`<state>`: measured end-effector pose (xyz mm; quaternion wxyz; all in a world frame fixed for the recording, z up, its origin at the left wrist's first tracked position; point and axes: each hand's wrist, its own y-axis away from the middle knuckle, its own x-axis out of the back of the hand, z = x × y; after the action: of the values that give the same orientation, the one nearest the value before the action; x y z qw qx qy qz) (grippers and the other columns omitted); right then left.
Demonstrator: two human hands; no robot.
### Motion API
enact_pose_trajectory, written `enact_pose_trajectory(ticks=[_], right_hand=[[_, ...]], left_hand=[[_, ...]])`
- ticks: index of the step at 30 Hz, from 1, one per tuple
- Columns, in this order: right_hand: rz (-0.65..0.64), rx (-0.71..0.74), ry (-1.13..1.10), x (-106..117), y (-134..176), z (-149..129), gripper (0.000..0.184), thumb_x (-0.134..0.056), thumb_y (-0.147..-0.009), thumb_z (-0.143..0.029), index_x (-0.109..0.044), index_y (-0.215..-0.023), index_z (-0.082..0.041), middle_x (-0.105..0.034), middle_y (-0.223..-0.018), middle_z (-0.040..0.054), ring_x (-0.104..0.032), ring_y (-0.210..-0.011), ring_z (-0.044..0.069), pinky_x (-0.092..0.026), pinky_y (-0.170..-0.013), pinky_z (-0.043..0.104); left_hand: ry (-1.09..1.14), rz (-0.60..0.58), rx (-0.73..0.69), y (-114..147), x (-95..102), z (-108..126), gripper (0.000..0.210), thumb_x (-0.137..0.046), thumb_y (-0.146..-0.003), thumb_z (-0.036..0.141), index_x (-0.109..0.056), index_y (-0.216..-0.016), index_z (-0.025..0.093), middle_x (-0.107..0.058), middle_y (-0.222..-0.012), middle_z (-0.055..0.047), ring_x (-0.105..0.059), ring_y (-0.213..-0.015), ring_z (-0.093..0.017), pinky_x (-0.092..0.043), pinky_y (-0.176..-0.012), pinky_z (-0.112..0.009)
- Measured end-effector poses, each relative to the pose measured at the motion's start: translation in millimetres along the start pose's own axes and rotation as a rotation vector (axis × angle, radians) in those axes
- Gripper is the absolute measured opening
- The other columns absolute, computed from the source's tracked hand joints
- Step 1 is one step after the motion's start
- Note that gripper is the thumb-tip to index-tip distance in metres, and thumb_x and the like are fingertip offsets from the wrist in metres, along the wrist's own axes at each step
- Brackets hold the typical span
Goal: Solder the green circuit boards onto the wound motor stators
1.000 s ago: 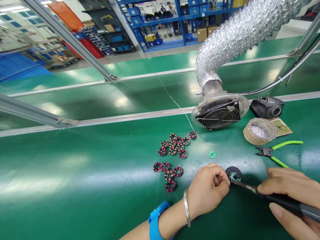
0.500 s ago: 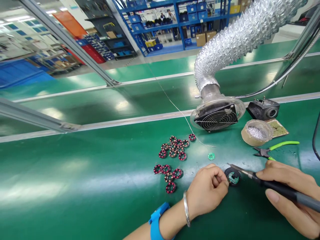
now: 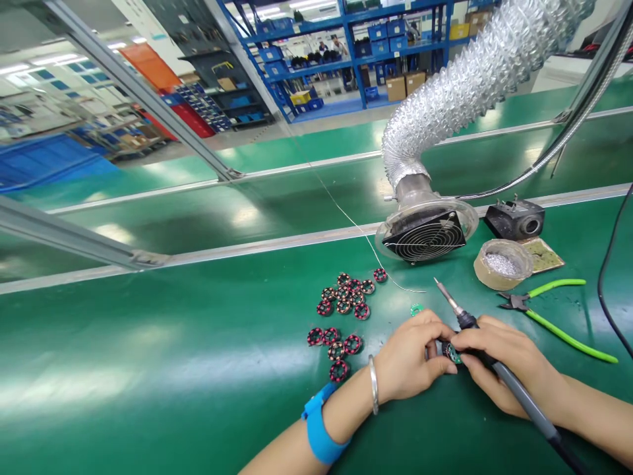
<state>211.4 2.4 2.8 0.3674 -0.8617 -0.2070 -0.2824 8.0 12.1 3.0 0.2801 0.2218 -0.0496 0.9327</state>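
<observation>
My left hand (image 3: 408, 359), with a bracelet and a blue wrist strap, pinches a small black round part with a green circuit board (image 3: 452, 354) in it. My right hand (image 3: 517, 366) is closed around a soldering iron (image 3: 517, 390), whose metal tip points up and away from the part. The right fingertips also touch the part's right side, and fingers from both sides hide much of it. A small green ring-shaped board (image 3: 417, 309) shows just beyond my left knuckles. Thin solder wire (image 3: 368, 241) hangs down behind it, its end near the table.
Several copper-and-red wound ring coils (image 3: 343, 302) lie in two groups left of my hands. Green-handled cutters (image 3: 558, 330) lie at right, before a round tub of metal shavings (image 3: 502, 264) and a black iron stand (image 3: 515, 219). A fume extractor (image 3: 426, 236) hangs at the back.
My right hand has moved left to the part, and the soldering iron has swung from pointing at it to pointing upward. My left hand stays at the part, fingers now around its edge.
</observation>
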Motion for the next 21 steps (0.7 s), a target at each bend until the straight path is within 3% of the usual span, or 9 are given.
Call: enact_pose_trajectory(ticks=[2,6,14,21], right_hand=[[0.003,0.010,-0.003,-1.6,0.8,0.8,0.028,-0.048,-0.089,-0.004,-0.054,-0.112,-0.018,-0.061,-0.082,0.0031,-0.049,-0.067,0.015,-0.044,-0.061,0.028],[0.012,0.030,-0.005,-3.6,1.1,2.0,0.029,-0.047,-0.090,-0.003,-0.055,-0.114,-0.017,-0.055,-0.075,0.0015,-0.044,-0.067,0.015,-0.040,-0.059,0.027],[0.030,0.119,0.021,-3.4,4.6,3.8,0.030,-0.047,-0.087,-0.001,-0.057,-0.111,-0.017,-0.059,-0.079,0.0039,-0.049,-0.067,0.015,-0.043,-0.059,0.027],[-0.004,0.166,0.070,-1.0,1.5,0.7,0.033,-0.046,-0.084,0.000,-0.055,-0.111,-0.017,-0.059,-0.073,0.0028,-0.048,-0.062,0.015,-0.041,-0.057,0.027]], left_hand=[[0.033,0.050,0.077,6.2,1.5,1.2,0.031,-0.077,-0.071,0.017,-0.062,-0.099,0.017,-0.055,-0.092,-0.002,-0.052,-0.064,-0.011,-0.044,-0.061,-0.024],[0.089,0.151,0.187,17.6,-3.5,5.8,0.002,-0.063,-0.080,0.016,-0.063,-0.082,0.016,-0.053,-0.082,0.001,-0.043,-0.055,-0.006,-0.037,-0.053,-0.020],[0.211,0.190,0.258,16.5,-20.8,10.4,0.007,-0.062,-0.077,0.019,-0.064,-0.072,0.014,-0.051,-0.070,0.002,-0.038,-0.051,-0.005,-0.031,-0.048,-0.018],[0.223,0.202,0.282,19.9,-20.4,9.1,0.006,-0.058,-0.077,0.016,-0.062,-0.072,0.015,-0.051,-0.069,0.002,-0.041,-0.052,-0.006,-0.032,-0.048,-0.018]])
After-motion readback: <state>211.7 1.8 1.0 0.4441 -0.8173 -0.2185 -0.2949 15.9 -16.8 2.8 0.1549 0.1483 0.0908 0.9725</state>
